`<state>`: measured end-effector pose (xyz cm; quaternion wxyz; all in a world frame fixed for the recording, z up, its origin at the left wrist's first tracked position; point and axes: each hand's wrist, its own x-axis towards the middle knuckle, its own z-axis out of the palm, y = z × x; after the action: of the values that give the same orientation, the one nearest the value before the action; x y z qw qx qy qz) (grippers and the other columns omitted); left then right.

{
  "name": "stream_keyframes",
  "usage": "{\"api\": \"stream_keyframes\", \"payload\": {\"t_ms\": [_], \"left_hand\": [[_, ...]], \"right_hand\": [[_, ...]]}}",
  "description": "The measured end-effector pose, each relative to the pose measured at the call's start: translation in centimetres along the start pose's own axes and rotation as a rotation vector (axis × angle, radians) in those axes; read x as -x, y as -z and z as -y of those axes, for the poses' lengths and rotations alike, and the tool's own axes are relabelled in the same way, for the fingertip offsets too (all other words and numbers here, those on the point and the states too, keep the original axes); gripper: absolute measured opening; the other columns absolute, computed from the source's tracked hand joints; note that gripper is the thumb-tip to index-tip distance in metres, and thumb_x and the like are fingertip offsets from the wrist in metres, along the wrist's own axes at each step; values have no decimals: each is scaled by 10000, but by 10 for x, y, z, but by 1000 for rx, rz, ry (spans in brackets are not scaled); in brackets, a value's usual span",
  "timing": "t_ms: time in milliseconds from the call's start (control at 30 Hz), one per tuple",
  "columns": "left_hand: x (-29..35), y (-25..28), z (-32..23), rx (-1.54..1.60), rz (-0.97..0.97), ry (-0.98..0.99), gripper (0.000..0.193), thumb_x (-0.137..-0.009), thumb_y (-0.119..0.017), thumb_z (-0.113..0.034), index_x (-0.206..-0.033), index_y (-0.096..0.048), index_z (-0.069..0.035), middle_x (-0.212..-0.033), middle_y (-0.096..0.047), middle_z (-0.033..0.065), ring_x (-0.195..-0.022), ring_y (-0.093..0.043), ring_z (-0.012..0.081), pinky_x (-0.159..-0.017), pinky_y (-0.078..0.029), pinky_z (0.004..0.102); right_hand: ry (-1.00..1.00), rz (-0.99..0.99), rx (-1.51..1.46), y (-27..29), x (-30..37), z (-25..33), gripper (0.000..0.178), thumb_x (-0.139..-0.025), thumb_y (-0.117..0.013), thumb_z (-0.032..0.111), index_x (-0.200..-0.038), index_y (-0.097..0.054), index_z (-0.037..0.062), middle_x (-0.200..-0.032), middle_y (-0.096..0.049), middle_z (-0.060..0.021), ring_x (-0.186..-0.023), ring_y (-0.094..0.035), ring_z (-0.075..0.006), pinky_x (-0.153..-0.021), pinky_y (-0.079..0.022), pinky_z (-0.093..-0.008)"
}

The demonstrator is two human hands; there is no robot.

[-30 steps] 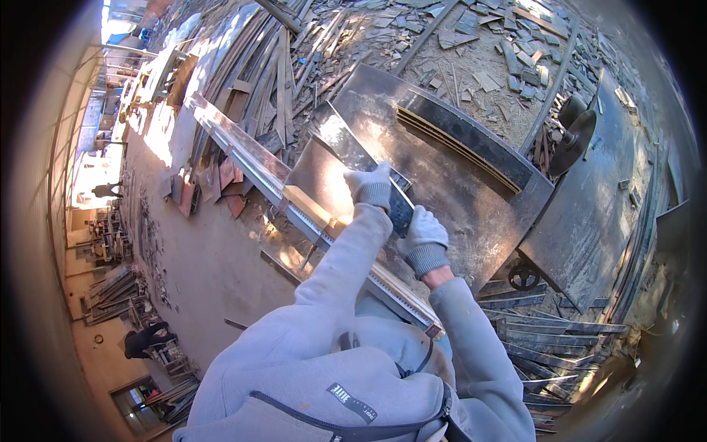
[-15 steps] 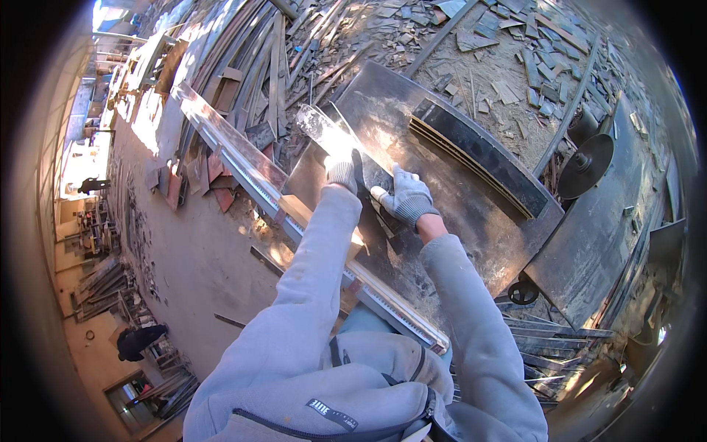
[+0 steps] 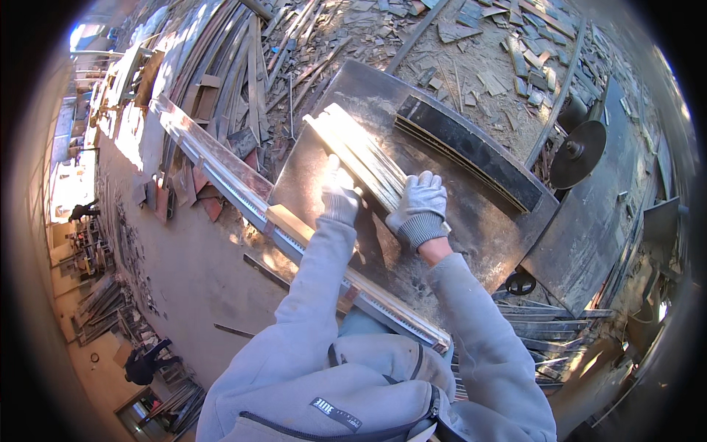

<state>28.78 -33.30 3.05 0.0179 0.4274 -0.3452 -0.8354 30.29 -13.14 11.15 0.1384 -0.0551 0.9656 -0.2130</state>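
A bundle of long, narrow boards (image 3: 361, 151) lies at a slant on the worn saw table (image 3: 294, 173), its pale edges facing up and glaring in the sun. My left hand (image 3: 339, 197), in a grey-white work glove, is closed against the near side of the bundle, with some fingers hidden. Toward the bundle's right end, my right hand (image 3: 420, 208), gloved alike, wraps over the top with its fingers on the far side. A thick dark fence with layered yellowish edges (image 3: 471, 151) stands beyond, apart from both hands.
A long rail with a scale (image 3: 243, 200) runs along the table's near side, with a wooden block (image 3: 289, 225) against it. At the right are a round dark disc (image 3: 578, 155) and a handwheel (image 3: 521, 283). Wood scraps (image 3: 471, 81) litter the ground; a person (image 3: 147, 362) is far left.
The boards have turned from showing a broad face to showing their stacked edges. My right hand has moved right and closed over them; my left hand has shifted to their near side.
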Motion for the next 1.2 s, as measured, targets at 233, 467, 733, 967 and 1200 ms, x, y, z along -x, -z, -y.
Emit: {"api": "stream_keyframes", "payload": {"t_ms": [233, 467, 733, 967, 1200], "left_hand": [[-98, 2, -81, -1245, 139, -632, 888, -896, -889, -309, -1633, -455, -69, -1602, -542, 156, -1390, -557, 266, -1184, -435, 383], [-78, -10, -58, -969, 318, -626, 659, -918, -867, -191, -1514, -608, -84, -1422, -673, 112, -1281, -620, 193, -1065, -540, 331], [-76, -20, -82, -1427, 410, -816, 986, -723, -1014, -286, -1531, -519, -11, -1605, -484, 221, -1451, -520, 312, -1209, -442, 410], [-28, -71, -57, -2076, 1385, -1190, 1440, -511, -962, -606, -1698, -286, -153, -1733, -298, 169, -1607, -243, 454, -1318, -218, 595], [-38, -69, -18, -2033, 1362, -1455, 896, -687, -803, -221, -1495, -455, -50, -1373, -556, 186, -1275, -544, 431, -1159, -423, 561]], "right_hand": [[29, 45, 308, -12, 33, -50, 899, -862, -710, 310, -1642, -349, 45, -1617, -432, -268, -1511, -389, -448, -1278, -216, -588], [83, -222, 67, -41, 78, -91, 782, -857, -696, 188, -1607, -474, 179, -1545, -464, -266, -1374, -483, -432, -1184, -314, -660], [134, -297, -98, -57, 89, -112, 878, -734, -799, 145, -1567, -522, 171, -1520, -537, -168, -1310, -554, -369, -1121, -424, -550], [292, -428, -189, -54, 82, -124, 882, -707, -838, 163, -1542, -554, 192, -1495, -581, -148, -1275, -597, -365, -1094, -476, -514], [-35, -444, -383, -56, 103, -124, 1124, -694, -890, 171, -1647, -315, 18, -1629, -407, -260, -1502, -428, -426, -1254, -371, -488]]}}
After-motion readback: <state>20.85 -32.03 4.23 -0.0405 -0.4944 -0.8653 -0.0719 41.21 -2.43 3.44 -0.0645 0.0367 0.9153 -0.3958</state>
